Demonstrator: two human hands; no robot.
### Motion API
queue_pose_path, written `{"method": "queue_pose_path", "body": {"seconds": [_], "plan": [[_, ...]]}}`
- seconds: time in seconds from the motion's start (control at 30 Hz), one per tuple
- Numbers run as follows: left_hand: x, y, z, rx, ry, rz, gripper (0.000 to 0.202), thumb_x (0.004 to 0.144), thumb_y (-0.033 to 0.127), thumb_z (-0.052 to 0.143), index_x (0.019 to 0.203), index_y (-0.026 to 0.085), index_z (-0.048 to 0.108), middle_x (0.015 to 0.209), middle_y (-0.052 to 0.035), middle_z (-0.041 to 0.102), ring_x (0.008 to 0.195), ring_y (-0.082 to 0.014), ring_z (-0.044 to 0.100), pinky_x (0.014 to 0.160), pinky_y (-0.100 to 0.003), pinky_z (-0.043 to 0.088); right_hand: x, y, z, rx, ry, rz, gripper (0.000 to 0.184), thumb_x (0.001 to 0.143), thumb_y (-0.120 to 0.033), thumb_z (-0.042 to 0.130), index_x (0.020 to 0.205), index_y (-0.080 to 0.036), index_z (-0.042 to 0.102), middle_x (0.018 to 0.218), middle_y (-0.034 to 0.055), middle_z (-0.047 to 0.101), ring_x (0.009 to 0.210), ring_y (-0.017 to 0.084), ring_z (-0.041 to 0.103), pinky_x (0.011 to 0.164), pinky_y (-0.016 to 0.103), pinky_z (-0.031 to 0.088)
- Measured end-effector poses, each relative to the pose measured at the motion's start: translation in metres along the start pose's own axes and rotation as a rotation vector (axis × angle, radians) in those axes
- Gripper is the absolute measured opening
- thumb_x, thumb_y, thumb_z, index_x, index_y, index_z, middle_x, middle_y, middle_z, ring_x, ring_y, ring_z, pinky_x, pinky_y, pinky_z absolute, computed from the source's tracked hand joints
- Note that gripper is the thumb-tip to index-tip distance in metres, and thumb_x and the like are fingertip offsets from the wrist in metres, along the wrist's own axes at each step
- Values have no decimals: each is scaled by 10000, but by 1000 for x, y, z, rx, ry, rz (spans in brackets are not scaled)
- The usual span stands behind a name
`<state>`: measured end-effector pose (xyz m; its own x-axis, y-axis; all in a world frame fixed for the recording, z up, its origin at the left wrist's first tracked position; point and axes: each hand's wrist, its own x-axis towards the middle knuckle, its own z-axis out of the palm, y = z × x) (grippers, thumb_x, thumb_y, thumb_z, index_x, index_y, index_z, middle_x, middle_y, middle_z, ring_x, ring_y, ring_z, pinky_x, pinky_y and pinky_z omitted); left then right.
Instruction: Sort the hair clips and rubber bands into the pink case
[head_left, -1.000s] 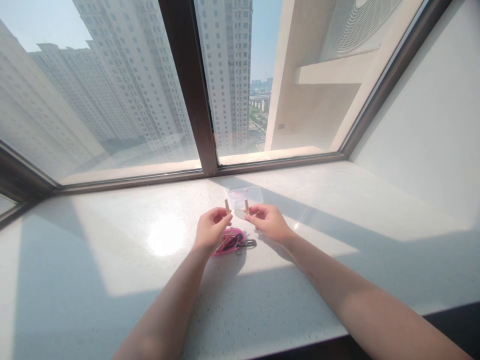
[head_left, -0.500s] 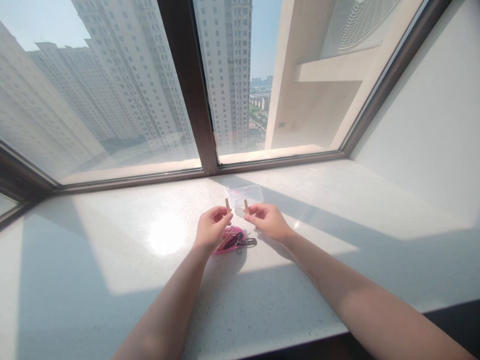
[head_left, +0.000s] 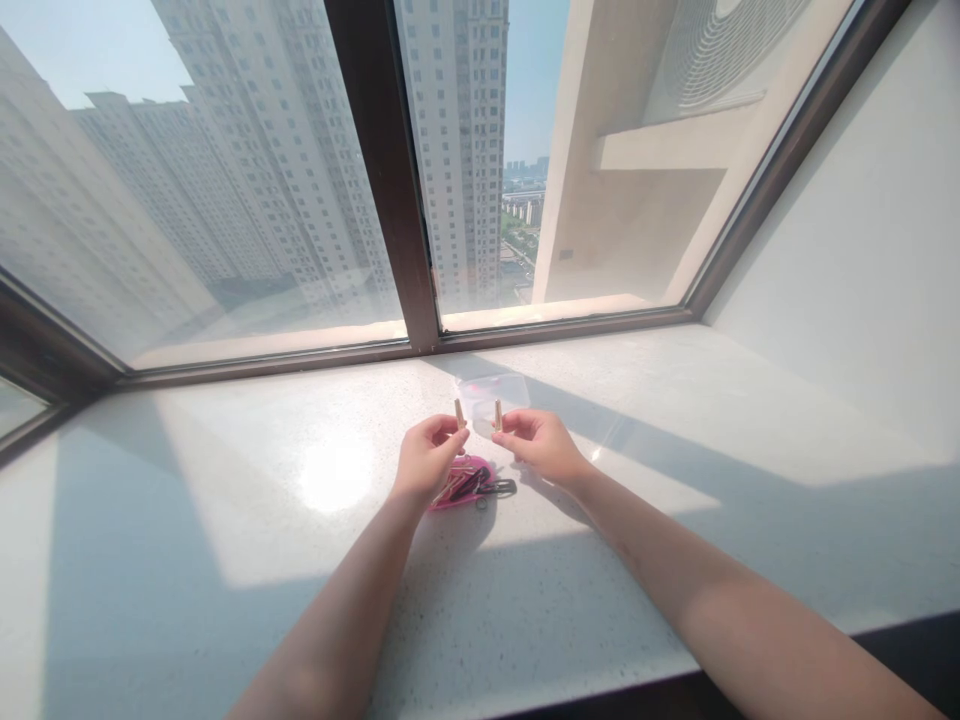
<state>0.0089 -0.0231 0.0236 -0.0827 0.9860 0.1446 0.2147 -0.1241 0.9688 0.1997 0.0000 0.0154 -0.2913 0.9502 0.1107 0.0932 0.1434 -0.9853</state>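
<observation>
Left hand (head_left: 429, 458) pinches slim gold-coloured piece (head_left: 460, 413), right hand (head_left: 541, 445) pinches matching piece (head_left: 498, 415); both near upright, apart, over speckled windowsill (head_left: 262, 640). Pink dish (head_left: 448, 505) near left hand (black clip (head_left: 504, 487) jutting out); clear plastic container (head_left: 514, 388) behind.

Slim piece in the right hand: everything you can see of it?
The slim piece is straight, gold-toned and perhaps metal. It points roughly upright, its lower part pinched and partly hidden by the right hand. It is apart from the similar piece in the left hand; a clear container shows beyond it.
</observation>
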Motion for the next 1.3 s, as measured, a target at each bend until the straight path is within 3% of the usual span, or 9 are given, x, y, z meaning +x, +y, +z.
{"method": "queue_pose_path", "body": {"seconds": [0.47, 0.93, 1.3], "plan": [[-1, 0, -1, 188, -20, -3, 204, 774, 354, 634, 841, 171, 693, 521, 18, 600, 487, -144, 583, 483, -221, 414, 0, 1, 0, -32, -27, -24, 288, 751, -373, 701, 922, -142, 722, 742, 50, 681, 576, 136, 552, 485, 234, 449], [-2, 3, 0, 203, -17, 19, 217, 769, 354, 633, 839, 159, 697, 559, 19, 596, 447, -108, 492, 469, -218, 368, 1, -2, 1, -48, -17, -24, 293, 743, -382, 702, 898, -134, 718, 704, 39, 667, 564, 137, 548, 482, 239, 449], [-3, 2, -1, 234, -35, 25, 205, 785, 358, 621, 836, 172, 691, 547, 15, 598, 477, -124, 530, 477, -215, 382, 0, -2, 0, -42, -20, -25, 295, 737, -378, 707, 907, -137, 722, 730, 52, 685, 583, 151, 574, 486, 247, 468]]}}
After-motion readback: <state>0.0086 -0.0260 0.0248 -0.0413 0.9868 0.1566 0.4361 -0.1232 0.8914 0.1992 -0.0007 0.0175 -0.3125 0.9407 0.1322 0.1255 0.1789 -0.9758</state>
